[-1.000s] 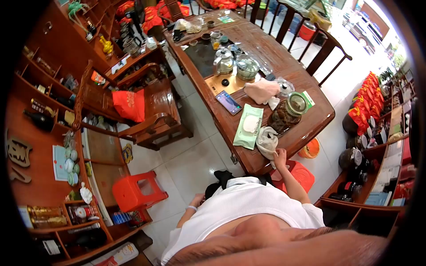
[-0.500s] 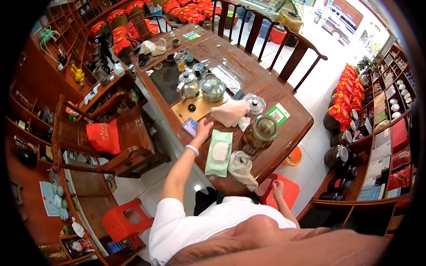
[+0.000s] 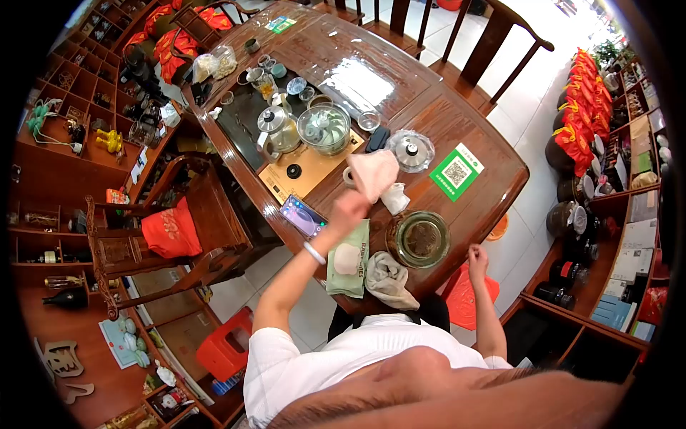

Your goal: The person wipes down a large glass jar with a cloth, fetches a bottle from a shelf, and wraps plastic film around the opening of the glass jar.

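My left hand [image 3: 350,210], slightly blurred, is closed on the near corner of a pink cloth [image 3: 376,174]. The cloth hangs over the table beside a crumpled white tissue [image 3: 395,199]. Left of that hand lies a phone [image 3: 304,216] with its screen lit. Just below it is a green pack of wipes [image 3: 348,260]. A grey rag [image 3: 390,279] and a large glass jar [image 3: 419,239] stand to its right. Off the table's right edge, my right hand [image 3: 477,259] hangs with fingers loosely curled and nothing visible in them, above a red stool [image 3: 471,299].
On the wooden table [image 3: 457,114] stand a glass kettle [image 3: 279,129], a glass bowl [image 3: 324,130], a glass lid [image 3: 412,151] and a green QR card [image 3: 456,172]. A wooden armchair [image 3: 168,239] is at left. Shelves [image 3: 604,264] line the right.
My left hand has moved right from beside the phone onto the pink cloth, which is now gripped and partly raised. My right hand has lifted slightly. The view has shifted closer over the table.
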Demonstrator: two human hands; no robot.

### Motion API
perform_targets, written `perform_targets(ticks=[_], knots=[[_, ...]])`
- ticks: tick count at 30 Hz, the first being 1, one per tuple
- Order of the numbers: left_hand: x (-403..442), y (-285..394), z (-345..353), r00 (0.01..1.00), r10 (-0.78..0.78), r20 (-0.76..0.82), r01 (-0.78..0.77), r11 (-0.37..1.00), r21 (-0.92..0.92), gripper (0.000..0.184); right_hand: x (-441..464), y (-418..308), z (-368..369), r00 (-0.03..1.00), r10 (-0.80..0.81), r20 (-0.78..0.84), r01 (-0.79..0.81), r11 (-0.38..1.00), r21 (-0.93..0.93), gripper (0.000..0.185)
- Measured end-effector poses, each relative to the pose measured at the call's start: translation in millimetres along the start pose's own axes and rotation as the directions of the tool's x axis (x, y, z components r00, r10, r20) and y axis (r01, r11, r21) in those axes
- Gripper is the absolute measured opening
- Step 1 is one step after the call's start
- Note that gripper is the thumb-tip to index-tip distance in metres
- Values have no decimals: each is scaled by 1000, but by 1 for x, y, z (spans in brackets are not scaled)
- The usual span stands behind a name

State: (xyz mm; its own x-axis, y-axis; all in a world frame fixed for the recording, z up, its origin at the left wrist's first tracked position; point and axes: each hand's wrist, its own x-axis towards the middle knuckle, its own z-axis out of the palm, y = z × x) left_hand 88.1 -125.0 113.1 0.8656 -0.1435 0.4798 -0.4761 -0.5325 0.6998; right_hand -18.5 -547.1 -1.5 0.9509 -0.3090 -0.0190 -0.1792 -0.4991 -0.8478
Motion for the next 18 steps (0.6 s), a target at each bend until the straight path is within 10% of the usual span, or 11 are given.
perform_targets(ticks=[3, 11, 18], knots=[[-30, 25, 16, 890, 282, 358, -248, 959, -137, 17, 62, -20, 23, 989, -141, 39, 142, 989, -32, 9], [-49, 14, 0, 906, -154, 394, 205, 975, -90, 29, 145, -159, 104, 893, -295, 341, 269, 955, 122, 14], [-23, -41, -54, 909, -320, 266, 190, 887, 420, 10, 155, -274, 193, 390, -635, 667, 744, 644, 179, 49]])
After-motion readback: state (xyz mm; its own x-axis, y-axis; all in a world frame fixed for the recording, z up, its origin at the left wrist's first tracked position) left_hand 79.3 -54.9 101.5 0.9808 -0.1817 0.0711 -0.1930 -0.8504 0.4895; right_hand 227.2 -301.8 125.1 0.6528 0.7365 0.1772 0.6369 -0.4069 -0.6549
